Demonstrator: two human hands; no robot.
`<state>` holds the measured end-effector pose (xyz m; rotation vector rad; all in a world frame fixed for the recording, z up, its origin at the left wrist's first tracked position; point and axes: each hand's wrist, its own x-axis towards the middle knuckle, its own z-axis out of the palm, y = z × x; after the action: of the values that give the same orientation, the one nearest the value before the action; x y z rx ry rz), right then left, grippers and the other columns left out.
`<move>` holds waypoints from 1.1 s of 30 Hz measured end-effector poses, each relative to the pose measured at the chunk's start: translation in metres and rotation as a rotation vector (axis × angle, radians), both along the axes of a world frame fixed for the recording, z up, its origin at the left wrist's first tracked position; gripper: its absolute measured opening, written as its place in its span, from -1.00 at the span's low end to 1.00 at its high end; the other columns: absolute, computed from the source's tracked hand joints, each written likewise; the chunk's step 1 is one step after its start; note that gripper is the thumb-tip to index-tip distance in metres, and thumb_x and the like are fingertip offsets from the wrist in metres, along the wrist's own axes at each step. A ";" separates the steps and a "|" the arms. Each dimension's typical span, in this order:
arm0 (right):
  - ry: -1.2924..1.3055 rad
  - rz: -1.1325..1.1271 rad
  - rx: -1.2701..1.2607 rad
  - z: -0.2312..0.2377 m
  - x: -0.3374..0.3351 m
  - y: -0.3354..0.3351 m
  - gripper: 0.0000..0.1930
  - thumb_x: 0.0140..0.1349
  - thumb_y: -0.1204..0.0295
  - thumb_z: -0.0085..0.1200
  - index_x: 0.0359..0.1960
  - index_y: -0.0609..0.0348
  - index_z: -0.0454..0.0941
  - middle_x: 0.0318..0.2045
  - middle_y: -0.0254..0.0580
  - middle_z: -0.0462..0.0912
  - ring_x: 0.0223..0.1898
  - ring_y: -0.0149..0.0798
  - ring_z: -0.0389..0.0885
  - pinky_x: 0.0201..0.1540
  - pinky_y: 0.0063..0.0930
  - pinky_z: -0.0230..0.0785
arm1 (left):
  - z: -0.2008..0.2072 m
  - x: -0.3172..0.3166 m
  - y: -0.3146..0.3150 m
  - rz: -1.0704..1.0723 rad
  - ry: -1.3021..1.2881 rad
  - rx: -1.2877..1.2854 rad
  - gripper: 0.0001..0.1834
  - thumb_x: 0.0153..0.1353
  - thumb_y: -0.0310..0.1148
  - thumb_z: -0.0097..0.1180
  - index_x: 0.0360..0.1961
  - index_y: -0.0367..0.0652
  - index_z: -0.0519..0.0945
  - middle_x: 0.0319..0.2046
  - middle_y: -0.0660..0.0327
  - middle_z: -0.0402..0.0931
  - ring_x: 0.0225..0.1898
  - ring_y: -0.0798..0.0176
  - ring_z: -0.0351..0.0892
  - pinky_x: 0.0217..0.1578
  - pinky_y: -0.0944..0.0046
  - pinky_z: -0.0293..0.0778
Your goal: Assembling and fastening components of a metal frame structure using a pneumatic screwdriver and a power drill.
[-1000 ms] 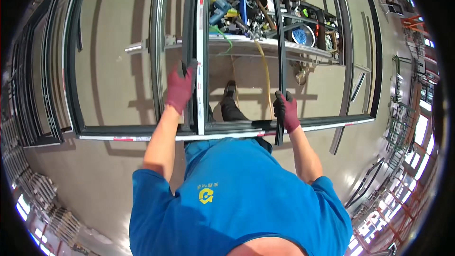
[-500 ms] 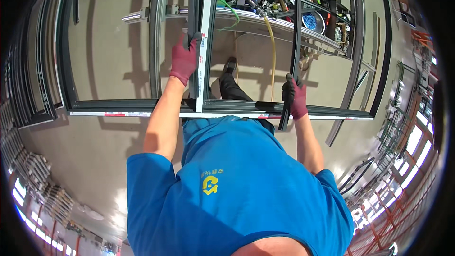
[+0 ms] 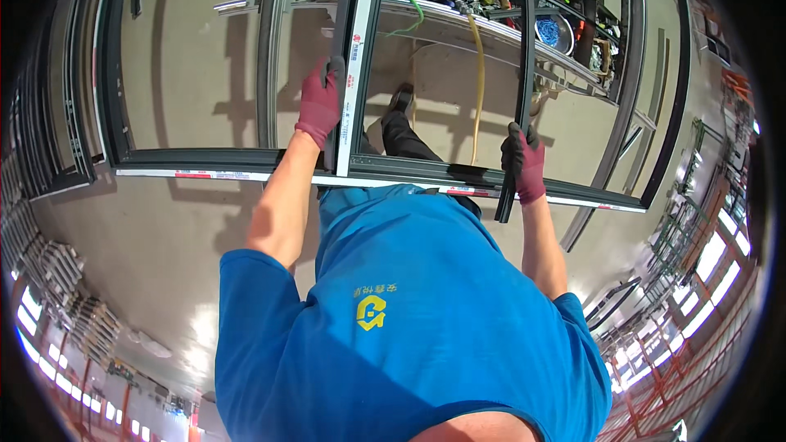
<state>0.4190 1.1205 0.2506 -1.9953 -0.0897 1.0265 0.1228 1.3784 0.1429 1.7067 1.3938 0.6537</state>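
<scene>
A large dark metal frame, with white film along its near edge, lies before my waist. My left hand, in a maroon glove with dark fingertips, is closed round a dark upright bar beside a strip faced in printed white film. Farther right, my right hand, gloved alike, grips a long slim dark profile. That profile crosses over the frame's near rail, and its lower end sticks out toward me. The fingers partly hide both gripped bars.
Beyond the frame, a silver rail edges a pile of tools, with a round container of blue pieces. A yellow hose and a green cord hang there. More dark profiles stand at the left.
The view has tilted slightly, so the frame's left side sits higher. My right hand and the slim profile appear a little farther right. Both grips stay closed.
</scene>
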 end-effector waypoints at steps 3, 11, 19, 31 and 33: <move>0.080 -0.022 0.033 -0.002 0.006 -0.010 -0.72 0.43 0.15 0.26 -0.24 0.04 0.48 -0.61 -0.39 0.49 -0.69 -0.50 0.39 -0.65 -0.56 0.22 | 0.014 -0.006 -0.014 -0.014 -0.174 -0.209 -0.59 0.55 -0.18 0.00 0.11 -0.34 0.59 -0.06 -0.23 0.67 0.02 -0.26 0.67 0.05 0.02 0.53; 0.008 0.054 0.012 0.010 0.009 -0.012 -0.70 0.42 0.13 0.26 -0.24 0.05 0.48 -0.60 -0.37 0.51 -0.67 -0.49 0.41 -0.63 -0.54 0.24 | 0.007 0.004 -0.007 -0.074 -0.096 -0.206 -0.53 0.57 -0.23 -0.08 0.35 -0.29 0.43 0.12 -0.29 0.57 0.18 -0.31 0.56 0.17 -0.03 0.48; -0.033 0.036 0.045 0.019 -0.021 -0.079 -0.83 0.40 0.38 0.26 -0.16 0.13 0.52 -0.54 -0.44 0.48 -0.56 -0.52 0.44 -0.54 -0.52 0.32 | -0.007 0.000 -0.023 -0.194 0.213 -0.232 0.14 0.10 -0.02 0.50 0.50 -0.40 0.12 0.19 -0.31 0.54 0.22 -0.25 0.59 0.21 -0.01 0.50; 0.341 0.255 0.212 0.118 -0.048 0.032 -0.79 0.39 0.29 0.23 -0.20 0.13 0.51 -0.55 -0.37 0.50 -0.59 -0.49 0.46 -0.55 -0.54 0.31 | 0.050 0.018 -0.020 -0.226 0.354 -0.197 -0.16 0.14 -0.12 0.41 0.24 -0.31 0.20 -0.03 -0.30 0.60 -0.01 -0.38 0.62 0.00 -0.21 0.55; 0.383 0.229 0.193 0.116 -0.068 0.098 -0.78 0.45 0.23 0.15 -0.21 0.12 0.50 -0.58 -0.39 0.48 -0.64 -0.49 0.45 -0.62 -0.54 0.25 | 0.046 0.016 -0.017 -0.210 0.392 -0.199 -0.30 0.15 -0.12 0.39 0.09 -0.27 0.25 -0.07 -0.27 0.60 -0.04 -0.37 0.63 -0.07 -0.20 0.58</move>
<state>0.3507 1.2184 0.3666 -1.6110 -0.2042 1.4728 0.1386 1.3612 0.1890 1.8486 1.4568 0.0596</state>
